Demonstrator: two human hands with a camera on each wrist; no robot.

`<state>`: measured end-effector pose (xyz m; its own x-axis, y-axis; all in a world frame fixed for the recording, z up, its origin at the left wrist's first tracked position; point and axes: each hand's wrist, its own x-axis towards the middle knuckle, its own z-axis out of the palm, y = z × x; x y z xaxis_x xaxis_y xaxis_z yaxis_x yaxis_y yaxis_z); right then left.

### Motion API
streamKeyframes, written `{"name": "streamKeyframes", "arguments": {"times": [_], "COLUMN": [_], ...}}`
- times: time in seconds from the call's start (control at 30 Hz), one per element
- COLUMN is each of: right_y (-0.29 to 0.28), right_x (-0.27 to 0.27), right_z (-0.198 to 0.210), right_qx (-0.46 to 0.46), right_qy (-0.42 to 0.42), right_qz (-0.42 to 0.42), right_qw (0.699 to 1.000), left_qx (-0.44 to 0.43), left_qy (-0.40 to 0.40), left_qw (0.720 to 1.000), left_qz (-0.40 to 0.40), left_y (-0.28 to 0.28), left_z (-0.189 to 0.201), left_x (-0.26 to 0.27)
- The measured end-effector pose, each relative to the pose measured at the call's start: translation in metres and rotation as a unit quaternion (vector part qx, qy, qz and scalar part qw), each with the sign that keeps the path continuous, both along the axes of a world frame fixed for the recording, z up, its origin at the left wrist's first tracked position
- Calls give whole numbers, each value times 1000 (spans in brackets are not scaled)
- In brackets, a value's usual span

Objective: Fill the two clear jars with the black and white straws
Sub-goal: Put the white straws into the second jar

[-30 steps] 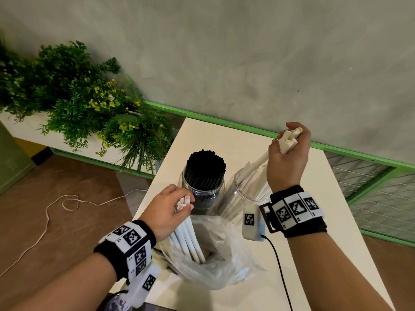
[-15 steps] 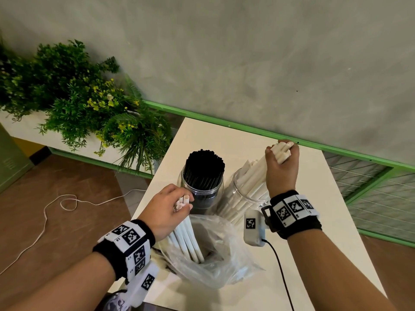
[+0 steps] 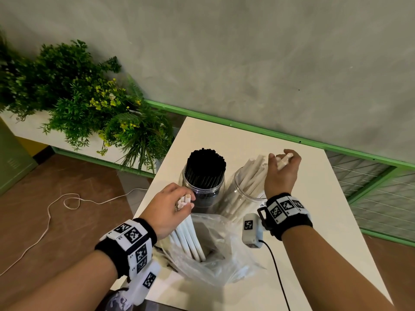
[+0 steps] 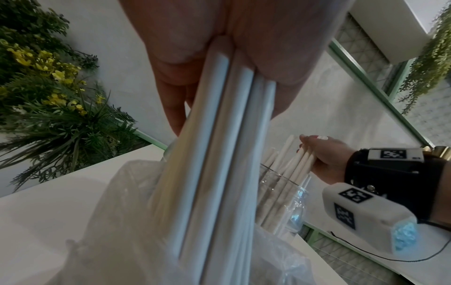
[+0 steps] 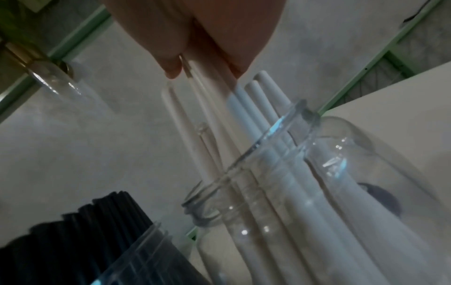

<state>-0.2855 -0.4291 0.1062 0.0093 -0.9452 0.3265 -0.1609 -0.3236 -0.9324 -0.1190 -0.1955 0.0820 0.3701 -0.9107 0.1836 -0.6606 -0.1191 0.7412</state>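
Note:
Two clear jars stand side by side on the white table (image 3: pixel 314 189). The left jar (image 3: pixel 203 194) is packed with black straws (image 3: pixel 206 163). The right jar (image 3: pixel 244 194) holds several white straws (image 3: pixel 253 176) that lean to the right. My right hand (image 3: pixel 283 167) grips a small bunch of white straws (image 4: pixel 302 160) by their tops, with their lower ends inside the right jar (image 5: pixel 273 173). My left hand (image 3: pixel 170 209) grips a few white straws (image 3: pixel 190 234) that stand in a clear plastic bag (image 3: pixel 215 254) at the near edge; the same bunch (image 4: pixel 219 154) fills the left wrist view.
Green plants with yellow flowers (image 3: pixel 89 111) sit in a white planter left of the table. A white cord (image 3: pixel 56 212) lies on the brown floor. A grey wall with a green rail (image 3: pixel 247 129) runs behind the table. A wire mesh panel (image 3: pixel 377 198) is at the right.
My right hand has come down and toward the right jar, and its white straws have sunk deeper into the jar. My left hand has stayed on the straws in the bag.

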Motion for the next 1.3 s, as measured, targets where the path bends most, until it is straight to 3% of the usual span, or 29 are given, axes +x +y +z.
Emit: {"name": "streamKeyframes", "arguments": {"times": [0.17,0.33,0.4,0.47,0.6,0.73,0.83,0.97,1.03,1.17,1.3], "right_y": [-6,-5,-3,-5,-15,-1,13,10,5,0,-16], "right_x": [-7,-26,-29,-31,-41,-34,-15,2,6,6,-4], "right_z": [-1,16,22,24,18,23,24,24,24,32,62], "right_qx": [-98,-76,-92,-90,-116,-264,-301,-224,-183,-112,-128], "right_qy": [162,96,110,184,352,318,416,618,642,624,527], "right_qz": [11,49,57,77,109,81,160,213,248,314,245], "right_qw": [982,991,988,976,923,907,843,723,702,707,804], "left_qx": [7,3,2,-2,-6,-8,-5,-4,-3,-2,-8], "left_qy": [-2,-1,-3,-2,6,9,8,8,5,0,2], "left_qw": [1000,1000,1000,1000,1000,1000,1000,1000,1000,1000,1000], "left_qz": [-1,-1,-1,-2,-5,-5,-6,-8,-7,-6,-5], "left_y": [-1,0,-1,-2,-3,-2,-4,-3,-2,-1,-1], "left_z": [0,0,1,0,1,0,-1,-1,-1,-1,0], "left_x": [0,0,0,-1,-2,-2,-2,-3,-3,-3,-3]}}
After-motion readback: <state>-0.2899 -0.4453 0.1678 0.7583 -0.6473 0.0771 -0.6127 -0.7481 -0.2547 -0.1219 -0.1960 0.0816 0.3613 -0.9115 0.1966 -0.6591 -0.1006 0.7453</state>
